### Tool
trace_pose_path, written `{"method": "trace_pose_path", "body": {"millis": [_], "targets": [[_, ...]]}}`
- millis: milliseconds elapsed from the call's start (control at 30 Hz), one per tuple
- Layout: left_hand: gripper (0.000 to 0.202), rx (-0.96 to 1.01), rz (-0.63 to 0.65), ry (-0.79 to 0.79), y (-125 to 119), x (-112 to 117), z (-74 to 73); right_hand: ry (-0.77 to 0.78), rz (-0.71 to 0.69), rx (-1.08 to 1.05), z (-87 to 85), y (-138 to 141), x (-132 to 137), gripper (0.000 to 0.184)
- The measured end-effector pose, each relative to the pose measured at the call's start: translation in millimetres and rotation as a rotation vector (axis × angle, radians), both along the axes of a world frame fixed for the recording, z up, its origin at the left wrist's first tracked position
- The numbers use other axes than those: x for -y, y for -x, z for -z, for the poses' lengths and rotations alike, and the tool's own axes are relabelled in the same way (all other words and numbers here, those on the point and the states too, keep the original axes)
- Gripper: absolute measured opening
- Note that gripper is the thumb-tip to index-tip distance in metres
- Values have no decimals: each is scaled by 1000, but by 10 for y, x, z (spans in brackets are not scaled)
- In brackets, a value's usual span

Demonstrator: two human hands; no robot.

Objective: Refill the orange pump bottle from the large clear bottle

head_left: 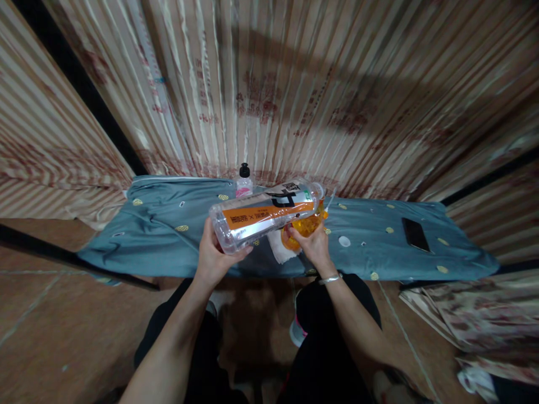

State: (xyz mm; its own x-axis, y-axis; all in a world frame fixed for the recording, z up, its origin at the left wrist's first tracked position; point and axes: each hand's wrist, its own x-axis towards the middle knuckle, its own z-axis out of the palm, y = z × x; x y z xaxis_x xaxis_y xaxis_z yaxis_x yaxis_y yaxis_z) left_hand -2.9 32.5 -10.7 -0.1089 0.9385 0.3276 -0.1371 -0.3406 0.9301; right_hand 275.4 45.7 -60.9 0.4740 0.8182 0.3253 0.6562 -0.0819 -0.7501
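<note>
My left hand (pixel 215 255) grips the base of a large clear plastic bottle (pixel 265 213) with an orange and black label, tipped on its side with its neck pointing right. The neck sits over a small orange translucent container (pixel 306 227) that my right hand (pixel 314 247) holds from below, fingers curled round it. A silver bracelet (pixel 329 279) circles my right wrist. Beneath the container lies a white cloth (pixel 280 249) on the blue-grey cover (pixel 168 230) of a low table.
A small bottle with a black cap and pink label (pixel 244 182) stands at the table's back edge. A white bottle cap (pixel 344 241) and a dark phone (pixel 415 234) lie to the right. Striped curtains hang behind; patterned fabric (pixel 475 320) lies on the floor at right.
</note>
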Motion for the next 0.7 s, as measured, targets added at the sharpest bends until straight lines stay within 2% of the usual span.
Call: {"method": "trace_pose_path", "body": {"millis": [700], "targets": [[97, 9, -11, 56, 14, 16, -19, -21, -19, 6, 69, -29, -20, 88]]}}
